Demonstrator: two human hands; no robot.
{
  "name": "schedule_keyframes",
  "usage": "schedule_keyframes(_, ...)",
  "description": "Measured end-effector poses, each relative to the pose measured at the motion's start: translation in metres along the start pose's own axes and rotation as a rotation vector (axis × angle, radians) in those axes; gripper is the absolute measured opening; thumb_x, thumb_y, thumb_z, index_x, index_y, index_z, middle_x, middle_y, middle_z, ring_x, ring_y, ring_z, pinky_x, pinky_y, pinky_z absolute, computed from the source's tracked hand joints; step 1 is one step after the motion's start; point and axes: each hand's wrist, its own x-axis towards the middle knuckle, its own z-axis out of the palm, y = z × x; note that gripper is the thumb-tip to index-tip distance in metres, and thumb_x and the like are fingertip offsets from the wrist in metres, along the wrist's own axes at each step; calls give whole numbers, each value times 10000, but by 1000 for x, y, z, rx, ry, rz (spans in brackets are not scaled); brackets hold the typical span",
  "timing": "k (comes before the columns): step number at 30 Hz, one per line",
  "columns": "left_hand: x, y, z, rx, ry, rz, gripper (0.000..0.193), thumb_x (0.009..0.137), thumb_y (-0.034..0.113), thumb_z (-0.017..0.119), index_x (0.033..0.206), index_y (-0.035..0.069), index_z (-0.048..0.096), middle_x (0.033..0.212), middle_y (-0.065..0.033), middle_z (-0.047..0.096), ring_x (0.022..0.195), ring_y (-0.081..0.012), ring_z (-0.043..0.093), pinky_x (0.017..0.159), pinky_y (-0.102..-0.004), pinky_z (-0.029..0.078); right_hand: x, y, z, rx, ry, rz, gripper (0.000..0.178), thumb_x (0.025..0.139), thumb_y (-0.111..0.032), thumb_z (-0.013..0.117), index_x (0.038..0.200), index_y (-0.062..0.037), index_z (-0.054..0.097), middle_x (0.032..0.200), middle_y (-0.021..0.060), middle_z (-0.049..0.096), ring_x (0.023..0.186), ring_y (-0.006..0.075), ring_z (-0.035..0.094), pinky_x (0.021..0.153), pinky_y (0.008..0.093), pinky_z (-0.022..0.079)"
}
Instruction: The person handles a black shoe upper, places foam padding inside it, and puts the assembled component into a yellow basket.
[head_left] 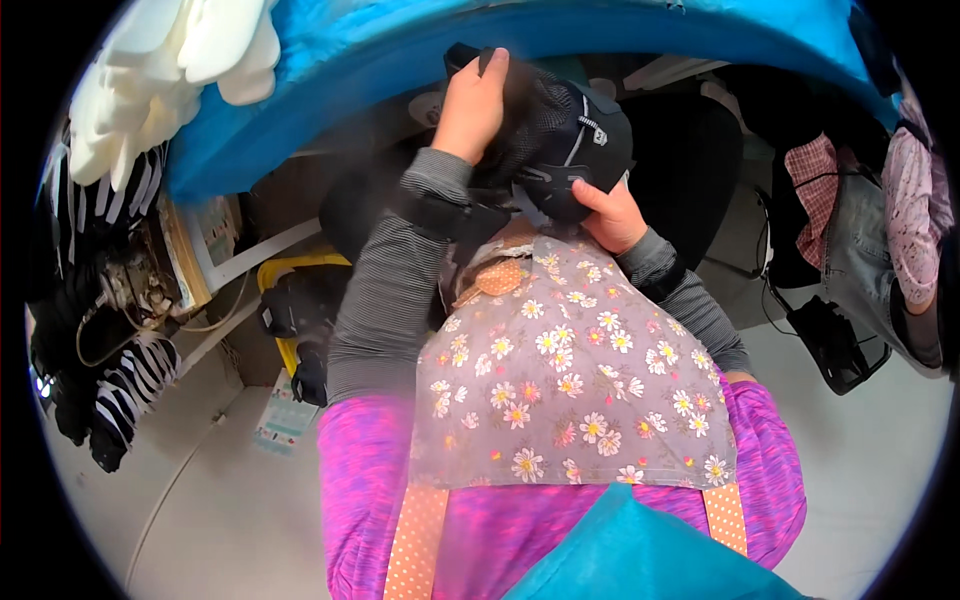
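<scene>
My left hand [470, 105] grips the top of a black mesh garment [560, 140] with grey trim, held up in front of my chest. My right hand [610, 215] holds the lower edge of the same garment, thumb pressed on its front. Both forearms wear grey striped sleeves with dark wrist bands. Below the hands hangs my floral apron [560, 380] with orange dotted straps over a pink top.
A blue table edge [420, 60] curves across the top. White gloves [180, 60] lie at the upper left. Striped black-and-white clothes [130, 390] hang at the left. A yellow bin [290, 300] sits under the table. Another person's sleeve [915, 220] is at the right. The floor [870, 430] is pale grey.
</scene>
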Motion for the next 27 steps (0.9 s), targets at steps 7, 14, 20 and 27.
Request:
schedule_keyframes(7,7,32,-24,494,-169,235,404,1000,329,553,1109,-54,623,905,-209,679,768,-346,615,734,-369,496,9,-6,-19,-30,-31,13,495,907,-168,658,1323,51,503,1241,159,631,1142,257,612,1021,386,460)
schedule_keyframes(14,0,46,-27,505,-178,258,527,998,404,533,1157,-93,604,1001,-261,674,976,-401,632,863,-394,488,9,-7,-18,-75,-1,-40,373,907,-110,658,1254,0,573,1197,94,652,1092,205,623,981,343,467)
schedule_keyframes(20,-22,65,-46,120,-258,-191,628,1021,567,382,1201,25,641,1116,-69,684,995,-189,624,893,-291,458,12,-9,-18,-10,8,-35,348,917,-105,646,1246,-8,590,1191,90,662,1100,204,621,975,347,468)
schedule_keyframes(27,-65,34,-88,-431,-446,-386,538,1061,397,399,1355,-44,491,1243,-128,621,1141,-215,607,1010,-350,484,15,-8,-28,-27,-9,-43,313,921,-111,639,1216,-9,609,1171,83,670,1091,203,622,978,347,460)
